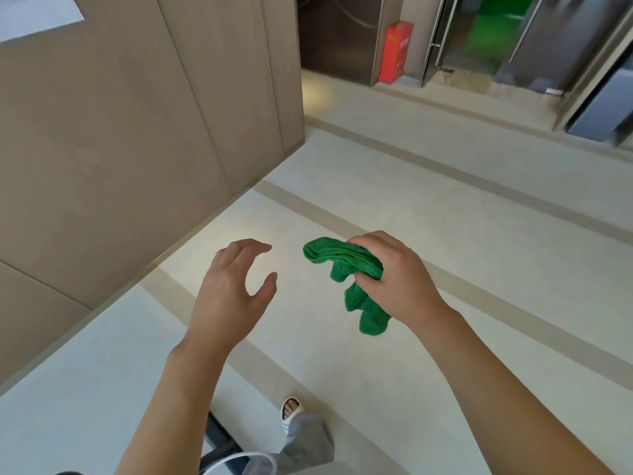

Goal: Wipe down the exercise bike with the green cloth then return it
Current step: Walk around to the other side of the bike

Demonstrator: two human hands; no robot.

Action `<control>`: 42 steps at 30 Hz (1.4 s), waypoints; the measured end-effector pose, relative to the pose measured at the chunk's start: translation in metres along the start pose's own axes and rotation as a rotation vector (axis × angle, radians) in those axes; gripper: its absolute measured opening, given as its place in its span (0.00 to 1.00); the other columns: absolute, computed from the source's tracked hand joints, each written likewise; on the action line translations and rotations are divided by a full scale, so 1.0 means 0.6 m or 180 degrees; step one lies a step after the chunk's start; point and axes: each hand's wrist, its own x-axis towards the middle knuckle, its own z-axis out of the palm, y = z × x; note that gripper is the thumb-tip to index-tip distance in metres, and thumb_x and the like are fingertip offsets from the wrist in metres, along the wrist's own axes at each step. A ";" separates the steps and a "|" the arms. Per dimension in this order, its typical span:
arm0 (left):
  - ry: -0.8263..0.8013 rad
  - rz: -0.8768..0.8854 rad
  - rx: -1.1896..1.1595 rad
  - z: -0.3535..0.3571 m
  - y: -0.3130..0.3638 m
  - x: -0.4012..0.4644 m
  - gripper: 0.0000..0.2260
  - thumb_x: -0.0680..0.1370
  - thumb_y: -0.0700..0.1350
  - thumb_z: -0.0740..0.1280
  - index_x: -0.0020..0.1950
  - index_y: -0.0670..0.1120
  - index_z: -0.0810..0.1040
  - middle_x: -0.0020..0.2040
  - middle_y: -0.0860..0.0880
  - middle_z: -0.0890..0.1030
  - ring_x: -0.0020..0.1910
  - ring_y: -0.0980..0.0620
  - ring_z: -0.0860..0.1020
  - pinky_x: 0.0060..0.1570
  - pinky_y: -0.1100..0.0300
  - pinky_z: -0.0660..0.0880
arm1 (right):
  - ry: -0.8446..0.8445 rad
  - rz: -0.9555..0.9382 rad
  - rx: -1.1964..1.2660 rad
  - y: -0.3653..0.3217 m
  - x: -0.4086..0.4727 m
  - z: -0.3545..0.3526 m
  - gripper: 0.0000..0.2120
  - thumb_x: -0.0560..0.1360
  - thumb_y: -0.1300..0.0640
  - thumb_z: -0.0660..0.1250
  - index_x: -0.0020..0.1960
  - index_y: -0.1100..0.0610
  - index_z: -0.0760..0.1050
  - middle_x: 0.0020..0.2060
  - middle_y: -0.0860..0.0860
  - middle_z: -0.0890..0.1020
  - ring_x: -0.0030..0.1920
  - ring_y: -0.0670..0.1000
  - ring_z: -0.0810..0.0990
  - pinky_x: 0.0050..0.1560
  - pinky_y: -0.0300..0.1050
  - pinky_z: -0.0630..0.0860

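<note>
R hand (394,275): fingers curled round the green cloth (346,269), gripping it at its bunched upper part; back of hand faces the camera, forearm comes in from lower right.
L hand (233,289): holds nothing; fingers relaxed & lightly bent, thumb apart from the rest, palm turned toward the cloth. Near the cloth but not touching, a gap of floor shows btwn them.
Green cloth: in mid-air over the floor, in R hand only. Folded, thick roll sticks out to the left of the fingers; a loose end hangs down below the hand, past the wrist line.
Exercise bike: can't tell where, none recognisable in view.
Floor (428,186): pale, smooth, w/ darker beige stripes running diagonally upper left to lower right.
Wall (120,149): tan wood-look panels on the left, meeting the floor along a diagonal edge.
Red box (395,53): upright on the floor at top centre, just beside a dark brown panel.
Glass doors (486,36): top right, metal bar handles, blurred green behind the glass.
Foot (291,411): bottom centre, in a white open-toe slipper, grey trouser leg (305,443) above it.
White cable (246,457): curved loop at bottom edge, next to the trouser leg.
</note>
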 end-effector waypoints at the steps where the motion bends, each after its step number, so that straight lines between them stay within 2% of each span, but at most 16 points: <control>1: 0.0006 -0.0030 -0.0025 -0.006 -0.014 0.021 0.18 0.79 0.46 0.73 0.69 0.52 0.78 0.66 0.58 0.77 0.65 0.53 0.75 0.60 0.59 0.72 | -0.0013 0.0028 -0.0014 -0.006 0.024 0.005 0.24 0.72 0.63 0.73 0.65 0.46 0.78 0.57 0.38 0.79 0.56 0.46 0.79 0.56 0.48 0.79; 7: 0.0242 -0.0109 -0.0160 -0.068 -0.122 0.143 0.18 0.79 0.46 0.73 0.69 0.52 0.78 0.66 0.57 0.77 0.65 0.51 0.75 0.63 0.55 0.73 | -0.0118 -0.0093 -0.0137 -0.058 0.189 0.058 0.24 0.73 0.63 0.73 0.67 0.47 0.79 0.58 0.39 0.79 0.59 0.46 0.79 0.59 0.49 0.78; 10: 0.0426 -0.0232 -0.0175 -0.108 -0.179 0.176 0.18 0.79 0.46 0.73 0.69 0.52 0.78 0.65 0.58 0.77 0.64 0.52 0.74 0.61 0.57 0.72 | -0.0170 -0.0233 -0.0125 -0.097 0.264 0.098 0.24 0.73 0.62 0.73 0.66 0.47 0.79 0.58 0.38 0.79 0.59 0.46 0.79 0.59 0.49 0.78; 17: 0.0827 -0.0575 0.0022 -0.206 -0.295 0.196 0.17 0.80 0.47 0.72 0.68 0.52 0.78 0.64 0.58 0.77 0.61 0.53 0.73 0.58 0.59 0.69 | -0.0371 -0.0751 0.0012 -0.189 0.411 0.208 0.23 0.73 0.63 0.73 0.66 0.49 0.79 0.57 0.39 0.80 0.58 0.46 0.80 0.59 0.49 0.79; 21: 0.1132 -0.0798 0.0127 -0.261 -0.351 0.186 0.17 0.79 0.47 0.73 0.68 0.53 0.78 0.65 0.59 0.76 0.62 0.53 0.73 0.59 0.59 0.69 | -0.0555 -0.1115 0.0123 -0.247 0.484 0.273 0.23 0.72 0.63 0.73 0.64 0.47 0.79 0.57 0.37 0.80 0.57 0.45 0.80 0.58 0.48 0.79; 26: 0.1483 -0.1225 0.0342 -0.310 -0.416 0.162 0.18 0.79 0.47 0.73 0.68 0.54 0.78 0.65 0.59 0.76 0.64 0.53 0.73 0.57 0.59 0.70 | -0.0852 -0.1513 0.0334 -0.311 0.564 0.365 0.23 0.72 0.63 0.73 0.63 0.44 0.79 0.57 0.37 0.80 0.57 0.45 0.80 0.57 0.49 0.79; 33: 0.1882 -0.1846 0.0613 -0.354 -0.511 0.149 0.18 0.79 0.49 0.72 0.69 0.54 0.78 0.66 0.60 0.75 0.67 0.54 0.72 0.63 0.60 0.67 | -0.1388 -0.2032 0.0670 -0.384 0.692 0.521 0.23 0.71 0.64 0.73 0.62 0.45 0.79 0.56 0.37 0.80 0.55 0.44 0.81 0.55 0.49 0.79; 42: 0.2137 -0.2611 0.1023 -0.389 -0.601 0.253 0.17 0.80 0.50 0.72 0.68 0.57 0.77 0.66 0.62 0.74 0.67 0.55 0.72 0.62 0.61 0.67 | -0.1882 -0.2500 0.0978 -0.442 0.890 0.689 0.23 0.71 0.63 0.75 0.63 0.46 0.80 0.56 0.37 0.80 0.53 0.44 0.81 0.54 0.45 0.78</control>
